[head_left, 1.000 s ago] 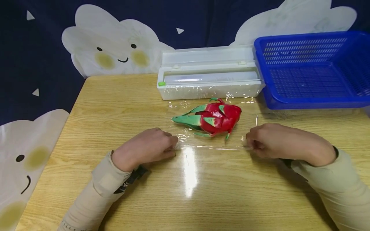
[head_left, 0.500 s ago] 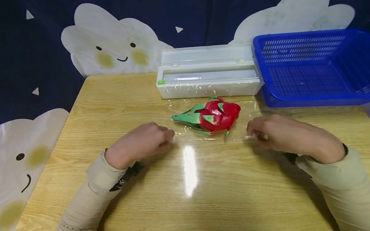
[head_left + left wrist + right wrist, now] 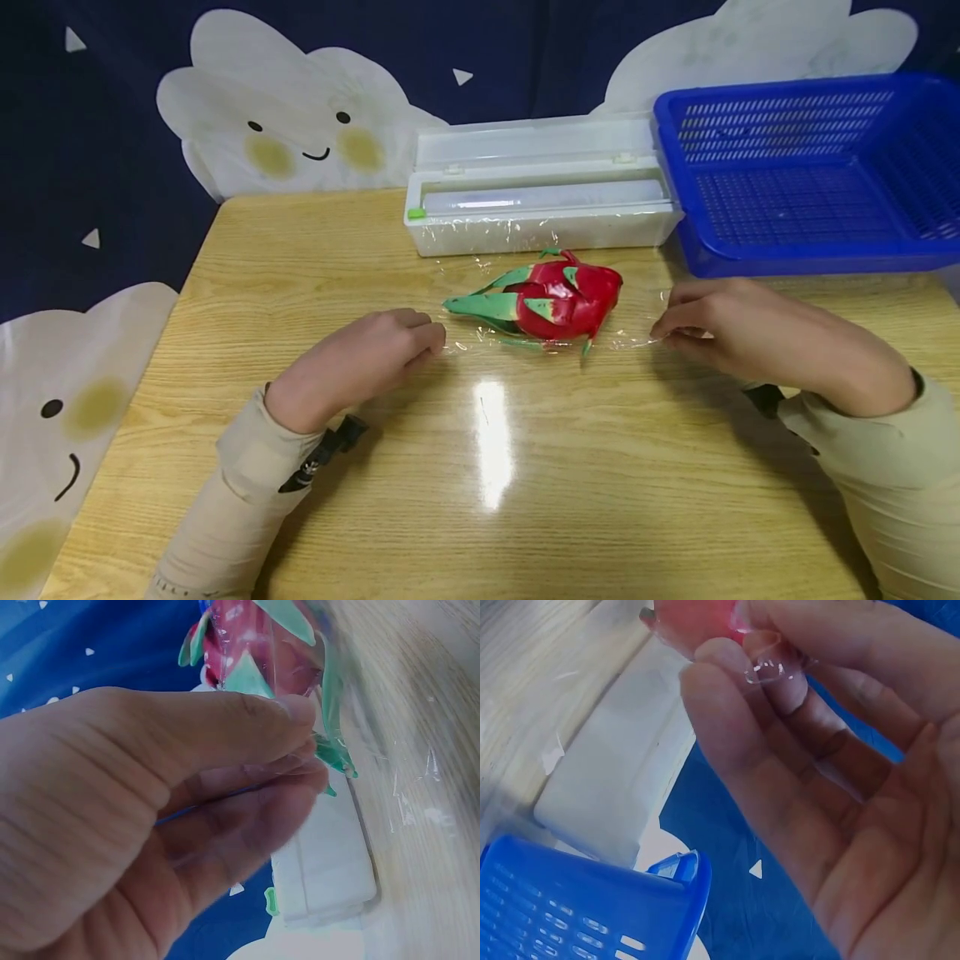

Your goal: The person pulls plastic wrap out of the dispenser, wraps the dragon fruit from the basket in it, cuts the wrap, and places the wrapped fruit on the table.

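A red dragon fruit with green scales (image 3: 551, 302) lies on a clear sheet of cling film (image 3: 480, 271) spread on the wooden table (image 3: 300, 275). My left hand (image 3: 431, 342) pinches the film's near left corner, just left of the fruit. My right hand (image 3: 660, 332) pinches the film's near right corner between thumb and fingers. In the left wrist view the thumb presses film against the fingers, with the fruit (image 3: 262, 645) close above. In the right wrist view a bit of film (image 3: 769, 671) sits between thumb and fingertip.
A white cling film dispenser box (image 3: 540, 204) stands open behind the fruit. A blue plastic basket (image 3: 810, 179) sits at the back right. A dark backdrop with white cloud faces (image 3: 292, 125) hangs behind the table.
Both hands have moved away from me toward the fruit, drawing the film's near edge up to it. The right hand has risen a little.
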Demonstrator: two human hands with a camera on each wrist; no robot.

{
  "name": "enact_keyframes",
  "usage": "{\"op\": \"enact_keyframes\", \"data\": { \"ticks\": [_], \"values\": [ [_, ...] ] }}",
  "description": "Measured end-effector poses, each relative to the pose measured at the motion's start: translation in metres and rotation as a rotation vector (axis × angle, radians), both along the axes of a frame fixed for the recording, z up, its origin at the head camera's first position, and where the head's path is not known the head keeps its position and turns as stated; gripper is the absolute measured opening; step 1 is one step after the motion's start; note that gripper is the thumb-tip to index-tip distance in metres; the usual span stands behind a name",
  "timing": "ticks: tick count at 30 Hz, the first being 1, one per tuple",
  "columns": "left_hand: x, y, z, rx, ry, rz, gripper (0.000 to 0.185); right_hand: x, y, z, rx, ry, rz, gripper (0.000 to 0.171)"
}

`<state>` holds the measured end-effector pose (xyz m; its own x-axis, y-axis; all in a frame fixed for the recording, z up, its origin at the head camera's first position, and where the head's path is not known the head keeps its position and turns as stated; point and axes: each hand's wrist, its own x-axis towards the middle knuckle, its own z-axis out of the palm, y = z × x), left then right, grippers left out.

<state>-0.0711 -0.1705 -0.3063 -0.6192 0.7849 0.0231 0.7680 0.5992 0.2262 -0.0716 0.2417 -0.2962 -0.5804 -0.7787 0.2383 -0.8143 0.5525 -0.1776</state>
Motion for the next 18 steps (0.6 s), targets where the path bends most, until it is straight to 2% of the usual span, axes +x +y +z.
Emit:
{"op": "enact_keyframes", "data": {
  "ticks": [6, 11, 18],
  "values": [
    [0.0, -0.0004, 0.0009, 0.029, 0.009, -0.001, 0.021, 0.0002, 0.0015, 0.0039, -0.007, 0.028, -0.015, 0.035],
    [-0.0002, -0.001, 0.0003, 0.048, 0.018, 0.0, 0.015, -0.0014, 0.003, 0.0044, -0.015, 0.057, 0.011, 0.035],
    [-0.0002, -0.001, 0.0, 0.062, 0.071, -0.011, 0.012, -0.0028, 0.0031, 0.004, -0.048, 0.094, 0.029, 0.037]
  ]
}}
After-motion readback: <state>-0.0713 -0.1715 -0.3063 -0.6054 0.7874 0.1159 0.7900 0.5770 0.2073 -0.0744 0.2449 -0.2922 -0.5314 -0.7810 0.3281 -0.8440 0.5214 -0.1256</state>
